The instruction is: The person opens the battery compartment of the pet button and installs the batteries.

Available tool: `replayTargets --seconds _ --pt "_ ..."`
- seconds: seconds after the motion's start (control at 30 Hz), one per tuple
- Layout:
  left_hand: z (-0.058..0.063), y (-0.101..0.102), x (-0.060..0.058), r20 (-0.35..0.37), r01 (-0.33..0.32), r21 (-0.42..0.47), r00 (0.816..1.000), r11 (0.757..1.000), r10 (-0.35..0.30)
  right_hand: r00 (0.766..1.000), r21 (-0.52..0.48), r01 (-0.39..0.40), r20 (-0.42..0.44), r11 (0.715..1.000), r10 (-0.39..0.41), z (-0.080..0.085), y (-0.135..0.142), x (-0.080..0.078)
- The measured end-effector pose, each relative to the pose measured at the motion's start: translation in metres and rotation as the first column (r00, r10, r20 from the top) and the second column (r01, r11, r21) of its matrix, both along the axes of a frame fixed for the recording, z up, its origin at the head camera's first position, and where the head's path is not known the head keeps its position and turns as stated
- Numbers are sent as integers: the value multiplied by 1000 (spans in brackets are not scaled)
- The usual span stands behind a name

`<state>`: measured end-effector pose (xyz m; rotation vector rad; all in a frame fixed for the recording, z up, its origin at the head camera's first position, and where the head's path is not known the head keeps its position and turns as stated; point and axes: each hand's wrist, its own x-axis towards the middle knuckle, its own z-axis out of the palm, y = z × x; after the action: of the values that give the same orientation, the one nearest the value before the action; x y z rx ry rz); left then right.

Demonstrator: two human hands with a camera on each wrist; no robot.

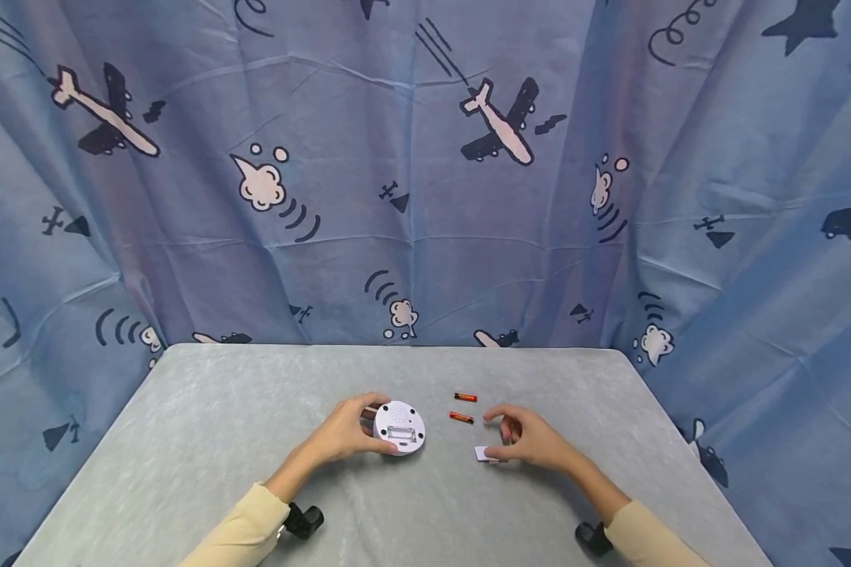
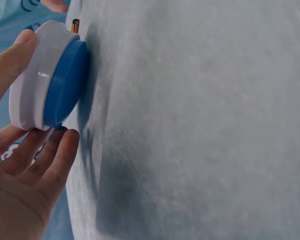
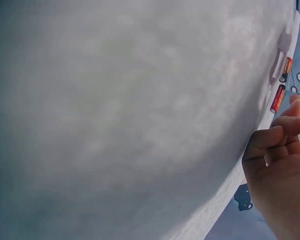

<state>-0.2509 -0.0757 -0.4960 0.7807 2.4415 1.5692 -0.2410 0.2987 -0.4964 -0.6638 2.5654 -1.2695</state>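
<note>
My left hand [image 1: 351, 428] grips a round white battery device [image 1: 400, 428] by its rim, the thumb on the near side and the fingers beyond. The device's underside faces up, showing small dark feet and an uncovered battery compartment. Below its white body, the left wrist view reveals a blue round part [image 2: 67, 82]. Over on the right, my right hand [image 1: 532, 439] hovers by a small white cover [image 1: 481, 453] with fingers loosely bent. In the right wrist view that cover [image 3: 278, 66] lies on the table, apart from the fingers, and nothing shows in the hand.
Two red-and-black batteries, a farther one [image 1: 466, 398] and a nearer one [image 1: 462, 417], lie on the table between the hands. A pale grey cloth covers the table [image 1: 255, 394]. Behind it hangs a blue curtain [image 1: 354, 157] printed with airplanes.
</note>
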Motion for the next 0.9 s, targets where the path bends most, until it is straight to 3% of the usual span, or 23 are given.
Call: replayTargets --seconds 0.3,0.6,0.9 --pt "-3 -3 -3 -35 3 -38 999 999 -5 995 -3 53 -84 999 -53 2 -3 -27" --pt "-3 -7 -2 -58 17 -67 998 998 -21 992 48 103 -84 994 -98 2 -8 -53" --pt "-3 -12 -1 -70 13 -89 997 996 -20 991 54 105 -91 993 -99 -3 -12 -66"
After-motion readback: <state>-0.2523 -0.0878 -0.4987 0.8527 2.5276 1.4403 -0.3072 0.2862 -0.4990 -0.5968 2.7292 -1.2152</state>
